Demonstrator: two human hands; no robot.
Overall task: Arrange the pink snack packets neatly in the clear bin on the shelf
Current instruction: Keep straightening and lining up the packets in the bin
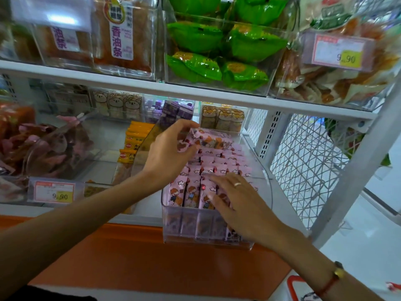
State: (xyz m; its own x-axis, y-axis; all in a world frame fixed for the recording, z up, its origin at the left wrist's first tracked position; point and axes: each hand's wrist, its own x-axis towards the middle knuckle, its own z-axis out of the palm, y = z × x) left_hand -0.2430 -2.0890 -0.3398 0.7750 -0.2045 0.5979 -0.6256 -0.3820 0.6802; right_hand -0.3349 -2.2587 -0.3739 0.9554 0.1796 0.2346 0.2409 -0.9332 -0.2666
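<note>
A clear bin (173, 224) stands on the lower shelf, pulled partly over the shelf's front edge. Rows of upright pink snack packets (219, 164) with cartoon prints fill it. My left hand (167, 153) reaches over the bin's far left part and pinches one pink packet (208, 141), which lies sideways above the back rows. My right hand (236, 203), with a ring, rests with spread fingers on the tops of the front-row packets at the bin's near right.
Yellow packets (132, 144) stand just left of the bin, and a bin of dark red snacks (43, 146) is further left. A white wire side panel (303, 166) closes the shelf on the right. An upper shelf (195, 92) with green packets (217, 44) hangs overhead.
</note>
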